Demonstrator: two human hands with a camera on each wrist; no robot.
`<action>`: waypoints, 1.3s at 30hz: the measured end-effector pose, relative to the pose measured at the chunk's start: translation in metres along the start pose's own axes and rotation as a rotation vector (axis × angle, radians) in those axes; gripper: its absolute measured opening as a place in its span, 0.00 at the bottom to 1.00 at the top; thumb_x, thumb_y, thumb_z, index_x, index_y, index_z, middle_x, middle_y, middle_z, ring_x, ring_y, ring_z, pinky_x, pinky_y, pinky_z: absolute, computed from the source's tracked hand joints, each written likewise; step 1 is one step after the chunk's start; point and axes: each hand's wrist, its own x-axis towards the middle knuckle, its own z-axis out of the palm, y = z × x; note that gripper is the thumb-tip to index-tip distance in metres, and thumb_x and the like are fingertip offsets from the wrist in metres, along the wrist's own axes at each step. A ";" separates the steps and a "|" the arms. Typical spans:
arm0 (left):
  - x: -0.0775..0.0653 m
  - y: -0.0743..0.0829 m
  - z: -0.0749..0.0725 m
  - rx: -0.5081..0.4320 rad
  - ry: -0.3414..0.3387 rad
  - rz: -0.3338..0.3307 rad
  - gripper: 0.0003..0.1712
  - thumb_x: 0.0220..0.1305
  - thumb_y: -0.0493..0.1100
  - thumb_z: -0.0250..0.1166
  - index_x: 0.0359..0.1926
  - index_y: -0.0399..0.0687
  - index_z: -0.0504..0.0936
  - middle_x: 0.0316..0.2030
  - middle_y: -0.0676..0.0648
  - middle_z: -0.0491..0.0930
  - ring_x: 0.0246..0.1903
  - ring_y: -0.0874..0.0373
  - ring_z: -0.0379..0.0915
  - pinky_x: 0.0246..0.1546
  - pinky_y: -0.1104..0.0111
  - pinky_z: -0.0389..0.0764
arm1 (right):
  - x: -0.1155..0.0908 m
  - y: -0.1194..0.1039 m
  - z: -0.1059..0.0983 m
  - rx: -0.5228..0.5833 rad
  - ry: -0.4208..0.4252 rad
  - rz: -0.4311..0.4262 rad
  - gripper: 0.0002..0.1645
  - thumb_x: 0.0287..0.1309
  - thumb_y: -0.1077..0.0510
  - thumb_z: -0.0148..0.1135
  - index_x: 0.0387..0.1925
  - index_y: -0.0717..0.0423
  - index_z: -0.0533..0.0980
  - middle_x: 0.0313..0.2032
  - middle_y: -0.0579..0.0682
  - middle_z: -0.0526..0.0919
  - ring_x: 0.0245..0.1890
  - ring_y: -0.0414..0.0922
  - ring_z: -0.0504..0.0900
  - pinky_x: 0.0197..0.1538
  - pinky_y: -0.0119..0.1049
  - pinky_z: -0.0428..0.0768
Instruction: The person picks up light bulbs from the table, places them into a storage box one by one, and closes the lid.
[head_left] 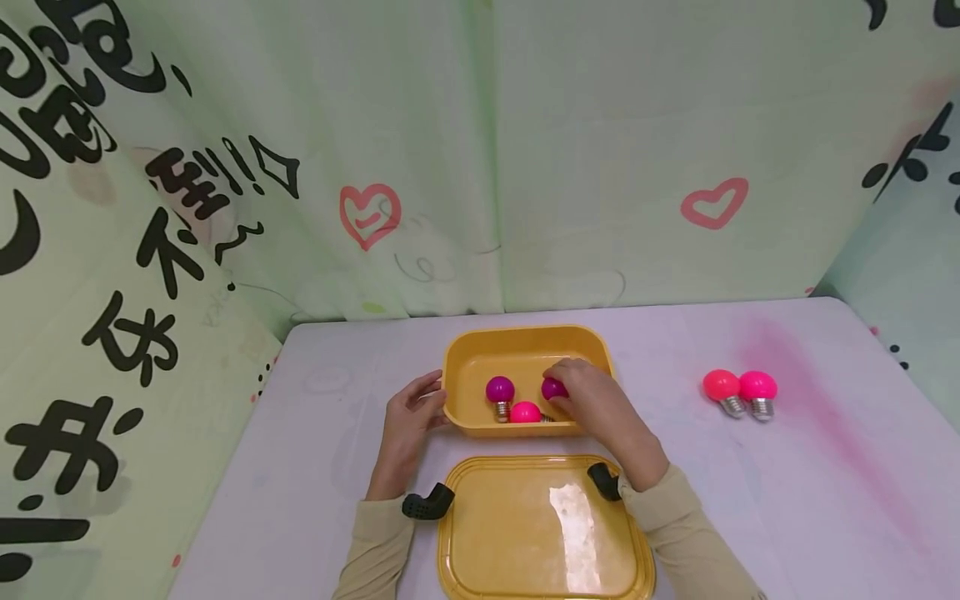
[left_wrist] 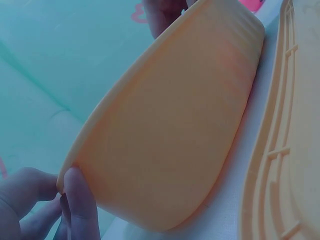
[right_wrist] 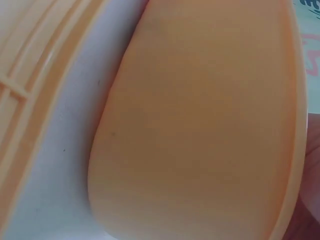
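Observation:
A yellow plastic box point(head_left: 472, 350) stands on the table, with a purple light bulb point(head_left: 500, 390) and a pink light bulb point(head_left: 525, 412) inside. At the box's left end my left hand point(head_left: 408, 421) pinches the rim between thumb and fingers; the left wrist view shows the fingers point(left_wrist: 80, 200) on that edge. Reaching over the right part of the box, my right hand point(head_left: 600, 404) holds another purple bulb point(head_left: 553, 388) by its round top. That bulb's base is hidden. In the right wrist view, the box wall point(right_wrist: 200, 120) hides most of this hand.
A yellow lid point(head_left: 517, 533) lies in front of the box, under the right wrist. Off to the right, a red bulb point(head_left: 722, 385) and a pink bulb point(head_left: 758, 386) lie side by side on the white table point(head_left: 337, 467). A curtain point(head_left: 585, 150) hangs behind the table.

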 end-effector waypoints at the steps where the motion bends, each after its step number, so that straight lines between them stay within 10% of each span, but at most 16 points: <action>1: 0.000 0.000 0.000 -0.001 -0.002 -0.003 0.21 0.67 0.35 0.64 0.60 0.42 0.79 0.54 0.38 0.77 0.40 0.53 0.79 0.32 0.71 0.85 | 0.001 0.001 0.001 -0.007 -0.005 -0.005 0.18 0.50 0.64 0.75 0.44 0.65 0.82 0.42 0.58 0.85 0.43 0.53 0.82 0.47 0.46 0.84; 39: -0.001 0.001 0.002 0.011 0.010 0.004 0.21 0.66 0.35 0.64 0.60 0.42 0.79 0.53 0.39 0.77 0.40 0.53 0.79 0.32 0.71 0.85 | -0.023 0.019 -0.038 0.002 0.039 0.042 0.23 0.48 0.66 0.75 0.48 0.65 0.80 0.48 0.61 0.81 0.50 0.57 0.79 0.51 0.52 0.83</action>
